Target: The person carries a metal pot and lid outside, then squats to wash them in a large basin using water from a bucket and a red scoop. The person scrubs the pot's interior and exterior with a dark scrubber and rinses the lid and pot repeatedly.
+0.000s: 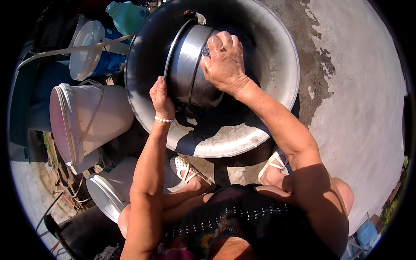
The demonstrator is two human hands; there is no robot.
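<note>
A steel pot (185,58) lies tipped on its side in a wide metal basin (284,52), its rim facing left. My left hand (163,99) grips the pot's rim low on the left; the thumb lies along the edge and the other fingers are mostly hidden. Against the pot's outer wall, my right hand (225,63) is closed with bent fingers over a grey scouring pad (205,52), of which only a small part shows. The pot's wall is shiny above and darker toward its lower side. A dark red knob or handle end (189,14) shows beside the pot's top.
White buckets (106,115) lie on their sides left of the basin, one blue-banded bucket (110,60) farther up. A pale green jug (126,17) touches the far left area, near a light hose (65,51). Concrete (355,99) spreads at right. My white shoes flank the basin's near edge.
</note>
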